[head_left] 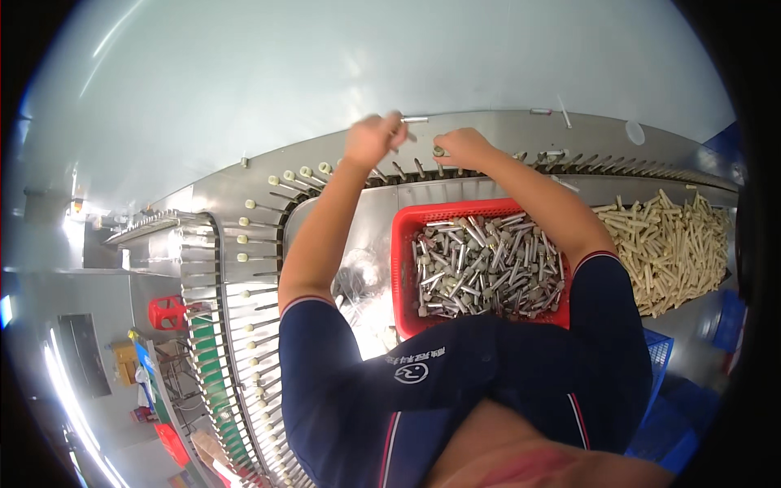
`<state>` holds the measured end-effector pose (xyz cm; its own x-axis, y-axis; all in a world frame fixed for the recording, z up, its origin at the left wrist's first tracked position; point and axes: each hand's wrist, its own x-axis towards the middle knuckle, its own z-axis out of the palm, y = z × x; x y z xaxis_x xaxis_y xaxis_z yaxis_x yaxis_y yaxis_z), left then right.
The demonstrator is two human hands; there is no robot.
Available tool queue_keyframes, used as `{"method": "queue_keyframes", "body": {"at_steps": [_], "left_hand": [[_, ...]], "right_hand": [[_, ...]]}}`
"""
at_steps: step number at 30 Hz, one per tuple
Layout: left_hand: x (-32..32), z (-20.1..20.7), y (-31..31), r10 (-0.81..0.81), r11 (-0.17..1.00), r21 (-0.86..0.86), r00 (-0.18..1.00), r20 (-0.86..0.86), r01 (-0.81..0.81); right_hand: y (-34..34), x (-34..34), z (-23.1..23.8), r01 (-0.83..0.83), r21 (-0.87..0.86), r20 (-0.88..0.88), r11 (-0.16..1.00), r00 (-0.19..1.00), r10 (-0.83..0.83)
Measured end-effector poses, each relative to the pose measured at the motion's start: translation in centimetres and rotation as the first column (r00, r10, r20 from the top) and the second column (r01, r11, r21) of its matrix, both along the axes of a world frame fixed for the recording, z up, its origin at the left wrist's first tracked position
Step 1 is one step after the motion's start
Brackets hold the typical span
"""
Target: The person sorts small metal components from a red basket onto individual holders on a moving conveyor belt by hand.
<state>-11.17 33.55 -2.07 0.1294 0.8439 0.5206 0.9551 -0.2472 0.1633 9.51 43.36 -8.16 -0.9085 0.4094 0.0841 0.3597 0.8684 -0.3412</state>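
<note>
My left hand is raised over the curved conveyor track, its fingers smeared by motion; whether they hold anything does not show clearly. Right beside its fingertips is a small silver tube. My right hand pinches a pale green-capped piece above the track's row of upright pins. Further left along the track, similar capped pieces sit on the pins. Below my hands, a red plastic basket holds a heap of silver tubes with greenish-grey caps.
A large pile of cream-coloured sticks lies right of the basket. The pin track bends down the left side. Behind it rises a pale wall panel. A red stool stands far left; a blue crate is at lower right.
</note>
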Motion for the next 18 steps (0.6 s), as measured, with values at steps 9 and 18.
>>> {"method": "queue_keyframes", "body": {"at_steps": [9,18], "left_hand": [[7.1,-5.8,-7.5,-0.3,0.792,-0.464,0.915,0.271,0.397],[-4.3,-10.0,-6.3,0.161,0.982,-0.095,0.987,-0.007,-0.161]], "right_hand": [[7.2,3.4,9.3,-0.12,-0.432,-0.315,0.894,0.949,-0.025],[-2.5,2.6,-3.8,-0.241,-0.266,-0.168,0.933,0.965,0.201]]}}
